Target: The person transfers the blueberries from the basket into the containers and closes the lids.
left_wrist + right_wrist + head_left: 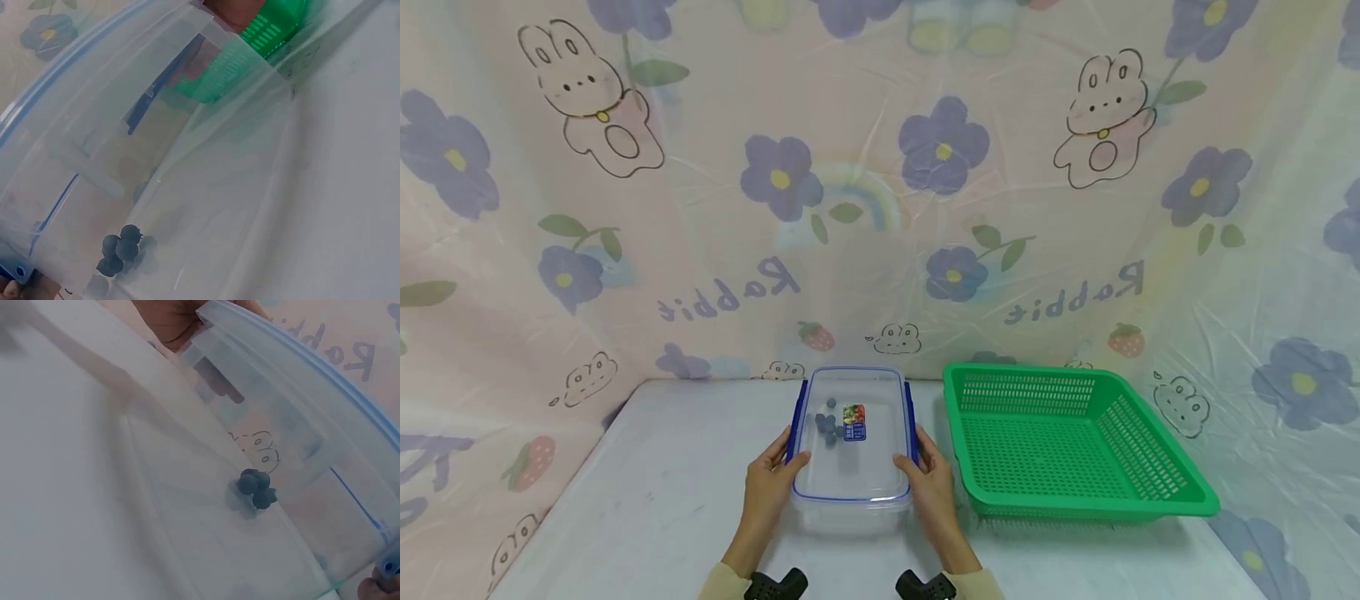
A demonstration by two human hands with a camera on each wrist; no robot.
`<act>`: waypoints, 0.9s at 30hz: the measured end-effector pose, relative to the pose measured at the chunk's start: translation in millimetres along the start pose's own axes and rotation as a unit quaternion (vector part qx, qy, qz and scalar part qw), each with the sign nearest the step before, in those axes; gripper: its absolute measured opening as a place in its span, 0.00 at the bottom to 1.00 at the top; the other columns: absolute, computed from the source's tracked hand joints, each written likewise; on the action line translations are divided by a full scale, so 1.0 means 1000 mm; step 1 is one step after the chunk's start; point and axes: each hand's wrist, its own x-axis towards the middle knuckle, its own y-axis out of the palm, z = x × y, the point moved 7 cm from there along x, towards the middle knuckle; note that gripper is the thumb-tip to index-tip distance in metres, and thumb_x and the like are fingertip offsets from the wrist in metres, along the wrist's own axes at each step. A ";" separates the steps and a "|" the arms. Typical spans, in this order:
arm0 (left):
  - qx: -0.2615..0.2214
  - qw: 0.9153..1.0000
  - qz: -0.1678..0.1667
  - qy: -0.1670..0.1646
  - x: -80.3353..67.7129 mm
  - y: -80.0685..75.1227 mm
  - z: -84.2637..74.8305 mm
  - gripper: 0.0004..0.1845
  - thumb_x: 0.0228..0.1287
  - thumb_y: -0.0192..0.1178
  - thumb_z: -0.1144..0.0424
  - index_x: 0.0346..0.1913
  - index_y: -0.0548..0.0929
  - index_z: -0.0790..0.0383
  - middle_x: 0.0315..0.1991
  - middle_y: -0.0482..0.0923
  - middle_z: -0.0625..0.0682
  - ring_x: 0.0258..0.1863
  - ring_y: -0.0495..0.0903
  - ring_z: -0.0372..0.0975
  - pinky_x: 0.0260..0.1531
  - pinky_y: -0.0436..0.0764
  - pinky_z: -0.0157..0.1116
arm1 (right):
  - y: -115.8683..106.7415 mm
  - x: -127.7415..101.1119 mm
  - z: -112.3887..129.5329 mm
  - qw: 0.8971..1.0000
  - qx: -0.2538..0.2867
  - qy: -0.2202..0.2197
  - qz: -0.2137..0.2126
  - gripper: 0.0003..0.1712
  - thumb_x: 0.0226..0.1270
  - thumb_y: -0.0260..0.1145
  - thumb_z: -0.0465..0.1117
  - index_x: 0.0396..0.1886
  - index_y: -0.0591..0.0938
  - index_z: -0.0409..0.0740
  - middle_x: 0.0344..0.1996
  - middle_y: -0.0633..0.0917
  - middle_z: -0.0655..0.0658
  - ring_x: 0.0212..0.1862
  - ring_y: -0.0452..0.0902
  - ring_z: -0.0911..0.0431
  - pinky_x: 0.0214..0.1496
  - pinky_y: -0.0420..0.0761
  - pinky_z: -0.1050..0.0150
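Note:
A clear plastic food container (pixel 852 523) stands on the white table under a clear lid (pixel 850 477) edged in blue. Several blueberries (pixel 827 423) show through the lid, beside a small printed label (pixel 854 423). Both wrist views show these blueberries (pixel 119 251) (pixel 256 487) clustered on the container's floor. My left hand (pixel 769 483) grips the left side, thumb over the lid's edge, next to a blue side latch (pixel 798 415). Opposite it, my right hand (pixel 934 485) holds the right side the same way, by the other blue latch (pixel 912 417). The fingers under the sides are mostly hidden.
Close on the right stands a green perforated plastic basket (pixel 1037 442), reaching past the table's right edge. A floral rabbit-print curtain (pixel 865 275) hangs behind and along both sides of the white table (pixel 685 467).

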 end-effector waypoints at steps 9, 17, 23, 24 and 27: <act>0.049 0.999 -0.002 0.010 -0.001 -0.004 -0.005 0.27 0.62 0.65 0.67 0.65 0.74 0.65 0.60 0.73 0.64 0.56 0.76 0.51 0.51 0.77 0.39 | 0.002 -0.002 0.001 0.997 -0.068 -0.033 0.003 0.35 0.66 0.65 0.34 0.70 0.65 0.32 0.66 0.68 0.31 0.65 0.66 0.40 0.62 0.69 0.52; 0.035 0.999 0.005 0.017 -0.002 -0.006 -0.006 0.28 0.61 0.66 0.66 0.65 0.74 0.66 0.62 0.71 0.64 0.57 0.75 0.51 0.52 0.76 0.40 | 0.004 -0.004 0.004 0.995 -0.087 -0.051 0.006 0.35 0.66 0.65 0.34 0.70 0.65 0.32 0.65 0.70 0.31 0.65 0.67 0.40 0.61 0.70 0.52; 0.049 0.999 0.017 0.016 -0.001 -0.005 -0.007 0.30 0.62 0.65 0.66 0.67 0.71 0.67 0.63 0.70 0.65 0.58 0.74 0.52 0.53 0.75 0.43 | 0.005 -0.004 0.010 0.992 -0.109 -0.056 0.004 0.36 0.66 0.65 0.34 0.71 0.63 0.30 0.67 0.67 0.30 0.67 0.63 0.39 0.63 0.67 0.49; 0.052 0.998 0.023 0.017 0.000 -0.005 -0.008 0.30 0.62 0.65 0.66 0.67 0.71 0.68 0.63 0.69 0.65 0.59 0.74 0.52 0.53 0.75 0.43 | 0.005 -0.004 0.013 0.990 -0.124 -0.063 0.002 0.36 0.66 0.65 0.34 0.71 0.63 0.30 0.67 0.66 0.30 0.67 0.62 0.39 0.63 0.67 0.48; 0.062 0.997 0.032 0.032 0.001 -0.007 -0.015 0.31 0.63 0.66 0.65 0.67 0.69 0.70 0.65 0.68 0.65 0.60 0.72 0.52 0.53 0.74 0.41 | 0.007 -0.005 0.027 0.979 -0.180 -0.096 -0.003 0.37 0.66 0.65 0.34 0.71 0.63 0.30 0.68 0.65 0.31 0.68 0.60 0.39 0.64 0.65 0.48</act>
